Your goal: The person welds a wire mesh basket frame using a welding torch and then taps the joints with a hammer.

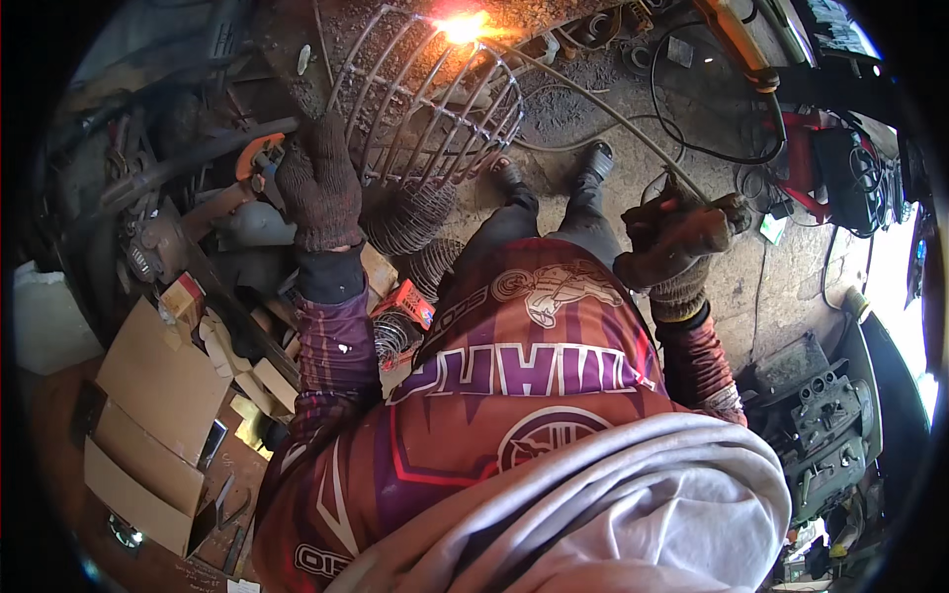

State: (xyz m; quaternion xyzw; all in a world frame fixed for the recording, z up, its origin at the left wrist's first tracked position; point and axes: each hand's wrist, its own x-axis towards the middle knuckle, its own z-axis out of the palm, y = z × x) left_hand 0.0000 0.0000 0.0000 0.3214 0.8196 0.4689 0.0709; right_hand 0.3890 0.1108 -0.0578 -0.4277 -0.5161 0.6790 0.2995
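My right hand (682, 232), in a dark work glove, is closed around the near end of a long thin rod (593, 97). The rod slants up and left to a bright orange-white glow (462, 27) at the top of a metal bar basket (435, 109). Curved bars and crosspieces form this basket, which stands tilted before my feet. My left hand (324, 183), also gloved, is at the basket's left edge, its fingertips against the end of a bar. Their exact grip is partly hidden in the dark. An orange-handled tool (260, 158) lies beside that hand.
Coiled wire springs (410, 215) lie below the basket. Open cardboard boxes (163, 385) are at left. At upper right are an orange power tool (736, 40) and a black cable (727, 156). A grey-green machine (816, 425) stands at lower right. My feet (595, 163) are close to the basket.
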